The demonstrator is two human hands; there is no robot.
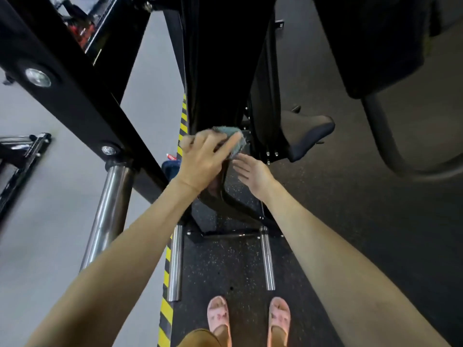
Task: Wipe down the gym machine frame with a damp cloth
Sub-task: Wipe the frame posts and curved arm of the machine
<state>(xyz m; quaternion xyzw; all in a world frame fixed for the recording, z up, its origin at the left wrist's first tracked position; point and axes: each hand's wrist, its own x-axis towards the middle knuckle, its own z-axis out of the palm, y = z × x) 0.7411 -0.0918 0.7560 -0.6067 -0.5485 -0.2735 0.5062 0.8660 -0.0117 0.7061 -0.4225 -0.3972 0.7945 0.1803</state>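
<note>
1. Cloth [234, 139], grey-green and bunched, sits against the lower end of the black upright of the gym machine frame [215, 83], near the middle of the view.
2. Left hand [203, 161] grips the cloth, fingers curled over its top and thumb stretched along its near side, the back of the hand facing the camera.
3. Right hand [250, 172] is spread with relaxed fingers just below the cloth (whether the fingertips touch its lower edge I cannot tell) and holds nothing.
4. Below both hands a curved black frame member [225, 199] runs down to a base on the speckled rubber floor [225, 269].
5. Two chrome pegs [175, 261] [267, 259] stick out from that base towards the person, one on each side.
6. A thick diagonal black beam [75, 101] crosses the left of the view, with a larger chrome tube [107, 214] beneath it.
7. A dark padded seat [308, 136] is to the right of the upright.
8. Yellow-and-black hazard tape [166, 271] marks the edge between the rubber floor and the grey floor [37, 234].
9. A dark blue object [170, 169] lies behind the left wrist with something red and white [172, 156] at its top; whether it is a container is unclear.
10. Pink slippers [218, 314] are on the rubber floor at the bottom edge.
</note>
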